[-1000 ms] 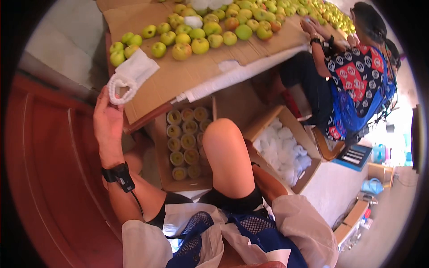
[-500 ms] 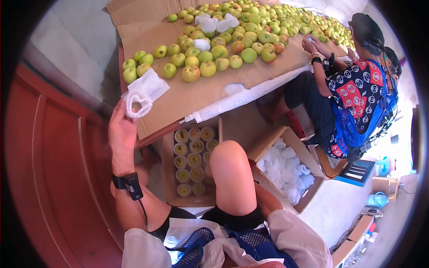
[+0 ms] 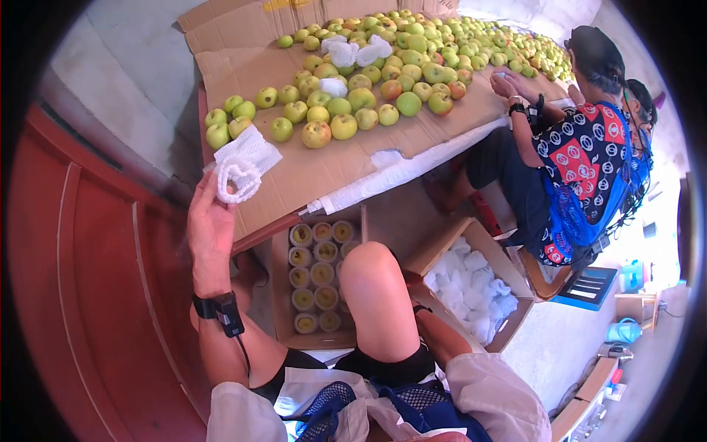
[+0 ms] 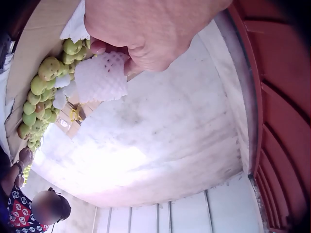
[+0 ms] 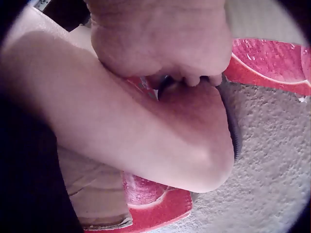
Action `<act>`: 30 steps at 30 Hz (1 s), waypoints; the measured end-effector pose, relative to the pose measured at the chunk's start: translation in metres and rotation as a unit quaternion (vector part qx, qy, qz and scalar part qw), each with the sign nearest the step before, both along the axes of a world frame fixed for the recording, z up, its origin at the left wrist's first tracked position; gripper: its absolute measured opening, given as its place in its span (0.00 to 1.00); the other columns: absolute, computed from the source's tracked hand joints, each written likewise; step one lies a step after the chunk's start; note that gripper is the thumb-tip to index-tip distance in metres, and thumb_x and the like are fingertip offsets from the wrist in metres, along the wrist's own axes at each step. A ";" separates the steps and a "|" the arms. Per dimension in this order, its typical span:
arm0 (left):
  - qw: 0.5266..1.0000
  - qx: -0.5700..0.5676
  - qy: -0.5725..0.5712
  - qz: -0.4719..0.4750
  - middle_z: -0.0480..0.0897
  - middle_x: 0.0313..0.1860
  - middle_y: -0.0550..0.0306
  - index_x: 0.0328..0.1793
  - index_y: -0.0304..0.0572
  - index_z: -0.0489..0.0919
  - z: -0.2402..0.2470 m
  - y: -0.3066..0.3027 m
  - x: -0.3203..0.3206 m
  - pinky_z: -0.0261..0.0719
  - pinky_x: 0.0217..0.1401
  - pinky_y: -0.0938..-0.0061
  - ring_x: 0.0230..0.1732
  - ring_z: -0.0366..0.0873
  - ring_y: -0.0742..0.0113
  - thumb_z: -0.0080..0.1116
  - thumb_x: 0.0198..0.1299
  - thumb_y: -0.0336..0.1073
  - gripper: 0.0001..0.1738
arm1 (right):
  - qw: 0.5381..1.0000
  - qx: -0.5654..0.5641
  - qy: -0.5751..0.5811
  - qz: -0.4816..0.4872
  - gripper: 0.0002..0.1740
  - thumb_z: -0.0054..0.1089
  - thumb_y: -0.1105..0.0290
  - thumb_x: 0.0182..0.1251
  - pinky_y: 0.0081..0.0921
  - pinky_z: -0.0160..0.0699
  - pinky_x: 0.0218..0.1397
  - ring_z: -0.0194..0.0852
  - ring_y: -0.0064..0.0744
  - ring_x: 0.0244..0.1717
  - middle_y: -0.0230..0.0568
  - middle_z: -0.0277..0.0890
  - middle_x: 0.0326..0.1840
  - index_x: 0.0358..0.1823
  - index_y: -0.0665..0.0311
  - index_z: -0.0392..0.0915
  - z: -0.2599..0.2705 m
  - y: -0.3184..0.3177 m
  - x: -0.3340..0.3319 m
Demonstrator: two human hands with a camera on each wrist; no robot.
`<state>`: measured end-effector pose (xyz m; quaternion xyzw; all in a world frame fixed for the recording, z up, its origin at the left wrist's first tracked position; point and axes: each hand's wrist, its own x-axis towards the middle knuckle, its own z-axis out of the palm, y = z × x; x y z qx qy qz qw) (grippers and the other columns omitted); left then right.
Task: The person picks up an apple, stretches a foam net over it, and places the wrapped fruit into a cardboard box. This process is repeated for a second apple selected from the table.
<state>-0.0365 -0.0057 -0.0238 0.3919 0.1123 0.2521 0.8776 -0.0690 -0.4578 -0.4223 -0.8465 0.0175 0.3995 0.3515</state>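
At the table's near left corner my left hand [image 3: 211, 225] pinches a white foam fruit net [image 3: 252, 151], its rounded mouth toward me and its flat part reaching over the cardboard. In the left wrist view the net [image 4: 101, 80] hangs from the fingertips, its mesh holes showing. Green and reddish apples [image 3: 343, 126] lie just beyond it. My right hand [image 5: 160, 39] is down beside my bent leg [image 5: 126, 131], fingers loosely curled near the foot and partly hidden; nothing shows in its grasp. From the head view, my knee hides it.
Below the table edge stands a carton [image 3: 281, 309] of netted apples. Right of my knee is a carton [image 3: 515, 324] heaped with white foam nets [image 3: 468, 283]. Another person [image 3: 582, 162] sits at the table's right side. A red door [image 3: 96, 280] stands close on my left.
The head view has tilted, so the table and cartons appear lower and further right than a second ago. My left hand keeps hold of the foam net near the same table corner.
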 end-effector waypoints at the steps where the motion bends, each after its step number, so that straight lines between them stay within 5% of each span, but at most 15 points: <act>1: 1.000 -0.003 -0.001 0.001 0.80 0.61 0.53 0.61 0.37 0.75 0.002 -0.001 -0.001 0.73 0.67 0.67 0.63 0.76 0.63 0.59 0.72 0.31 0.15 | 1.000 0.001 0.000 0.000 0.22 0.56 0.58 0.75 0.34 0.77 0.61 0.78 0.37 0.57 0.44 0.79 0.61 0.58 0.68 0.80 0.001 0.001 0.000; 22: 1.000 -0.001 0.003 -0.022 0.81 0.58 0.54 0.60 0.40 0.76 -0.016 0.014 -0.013 0.74 0.67 0.66 0.62 0.78 0.64 0.59 0.71 0.31 0.14 | 0.999 0.053 -0.008 0.003 0.20 0.59 0.60 0.75 0.29 0.77 0.59 0.77 0.29 0.56 0.37 0.80 0.59 0.57 0.68 0.81 0.035 -0.006 -0.026; 26: 1.000 -0.003 0.000 -0.016 0.80 0.61 0.50 0.64 0.36 0.74 -0.017 0.013 -0.012 0.73 0.70 0.64 0.65 0.77 0.61 0.57 0.73 0.31 0.16 | 0.986 0.163 -0.027 0.008 0.19 0.59 0.61 0.75 0.29 0.78 0.59 0.77 0.27 0.55 0.36 0.81 0.59 0.57 0.68 0.81 0.081 0.003 -0.007; 30: 0.997 -0.061 -0.040 -0.036 0.80 0.61 0.50 0.63 0.33 0.77 -0.026 0.018 -0.003 0.72 0.69 0.66 0.65 0.76 0.61 0.57 0.72 0.30 0.16 | 0.942 0.323 -0.081 0.029 0.19 0.60 0.61 0.75 0.28 0.78 0.59 0.77 0.26 0.55 0.34 0.81 0.59 0.57 0.68 0.81 0.198 0.017 0.043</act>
